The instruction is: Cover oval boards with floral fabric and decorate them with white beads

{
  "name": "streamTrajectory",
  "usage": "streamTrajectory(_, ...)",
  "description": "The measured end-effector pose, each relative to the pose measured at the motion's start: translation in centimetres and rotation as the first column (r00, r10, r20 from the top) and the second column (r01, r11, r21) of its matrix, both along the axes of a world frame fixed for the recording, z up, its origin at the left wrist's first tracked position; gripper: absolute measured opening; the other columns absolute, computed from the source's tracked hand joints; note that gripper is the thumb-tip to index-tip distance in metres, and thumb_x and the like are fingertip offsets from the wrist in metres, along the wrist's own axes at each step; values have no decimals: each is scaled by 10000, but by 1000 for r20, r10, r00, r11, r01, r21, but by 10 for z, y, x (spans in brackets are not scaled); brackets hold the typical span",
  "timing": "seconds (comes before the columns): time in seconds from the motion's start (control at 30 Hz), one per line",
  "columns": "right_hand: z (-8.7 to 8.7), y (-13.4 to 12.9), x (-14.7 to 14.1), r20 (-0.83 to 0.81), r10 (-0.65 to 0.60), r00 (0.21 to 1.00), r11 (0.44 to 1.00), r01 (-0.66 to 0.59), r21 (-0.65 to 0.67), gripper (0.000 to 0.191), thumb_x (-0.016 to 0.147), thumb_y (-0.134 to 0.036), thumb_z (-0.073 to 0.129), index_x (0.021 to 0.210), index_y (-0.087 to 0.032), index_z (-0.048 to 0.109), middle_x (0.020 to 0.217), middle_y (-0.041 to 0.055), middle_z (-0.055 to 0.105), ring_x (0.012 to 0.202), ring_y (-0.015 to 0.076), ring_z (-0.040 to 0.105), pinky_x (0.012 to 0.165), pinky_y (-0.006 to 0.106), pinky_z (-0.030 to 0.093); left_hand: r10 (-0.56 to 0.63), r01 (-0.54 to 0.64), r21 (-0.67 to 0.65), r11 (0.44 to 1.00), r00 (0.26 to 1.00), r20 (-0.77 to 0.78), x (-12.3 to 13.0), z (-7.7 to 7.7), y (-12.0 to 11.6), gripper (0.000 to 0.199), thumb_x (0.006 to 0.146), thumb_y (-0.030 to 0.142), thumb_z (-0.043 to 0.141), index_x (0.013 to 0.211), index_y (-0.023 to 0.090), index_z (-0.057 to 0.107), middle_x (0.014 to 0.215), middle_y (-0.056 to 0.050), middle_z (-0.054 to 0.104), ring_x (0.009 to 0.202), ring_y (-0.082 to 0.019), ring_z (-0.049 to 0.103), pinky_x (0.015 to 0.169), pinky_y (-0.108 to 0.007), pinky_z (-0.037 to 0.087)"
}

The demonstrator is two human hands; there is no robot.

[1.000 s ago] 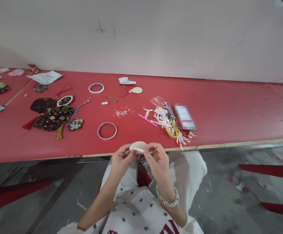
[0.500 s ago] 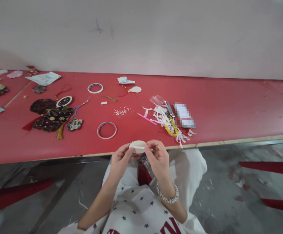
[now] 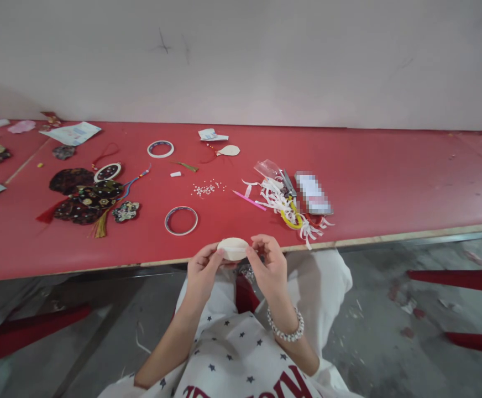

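Note:
Over my lap, at the table's front edge, I hold a cream-coloured oval piece between both hands. My left hand pinches its left end, thumb on top and fingers beneath. A narrow white strip of tape lies across the face of the oval, hard to tell from it in colour. My right hand is closed at the oval's right end, thumb and fingers pinching the strip's end there. The undersides of both hands' fingertips are partly hidden.
On the red table lie two tape rolls, small white beads, a pink pen, yellow-handled scissors among white paper scraps, and a phone. Dark fabric ornaments with tassels lie left. A white wall stands behind.
The white strip, which stood out raised over the oval, now lies flatter against its face. The oval has tilted slightly, showing more of its surface. Both hands keep nearly the same place.

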State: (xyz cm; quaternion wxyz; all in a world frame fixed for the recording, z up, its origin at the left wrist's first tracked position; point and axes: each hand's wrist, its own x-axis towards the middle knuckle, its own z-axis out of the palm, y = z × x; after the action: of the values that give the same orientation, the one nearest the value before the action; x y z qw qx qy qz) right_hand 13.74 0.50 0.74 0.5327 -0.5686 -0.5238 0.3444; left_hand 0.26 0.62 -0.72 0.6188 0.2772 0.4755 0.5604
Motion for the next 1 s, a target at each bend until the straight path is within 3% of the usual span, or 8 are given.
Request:
streamTrajectory(0.27,1,4,5,35,50,998,997,-48,-57,171,802,-285,575,951,-202,563,785,12,573,686,125,554,648,258,482,4,-3,-6,1000,1000,17,-2,1,0,327,665,386,718,852,131,635,721,-43,703,594,-183,671,532,-278,555)
streamTrajectory(0.53,-10,8,5,-126,178,976,946,-205,-250,203,774,-378,581,732,-181,606,654,14,629,600,136,568,575,252,482,-67,66,-19,998,997,-26,-5,0,1,407,596,382,768,875,161,569,735,-23,688,611,-184,665,540,-295,563)
streamTrajectory(0.83,-7,2,0,-310,211,927,888,-314,-336,247,686,-403,685,732,-200,551,592,-28,599,494,107,531,474,221,428,-142,144,9,990,981,-131,-6,6,-1,309,658,379,749,778,137,599,614,-6,667,524,-140,629,513,-242,539)
streamTrajectory(1.0,-6,3,5,-239,225,945,892,-298,-340,210,673,-354,716,705,-181,601,558,-43,555,476,75,460,440,191,367,-232,237,17,971,962,-145,-8,7,-3,312,717,425,693,800,151,568,596,12,646,350,-122,567,338,-204,431)
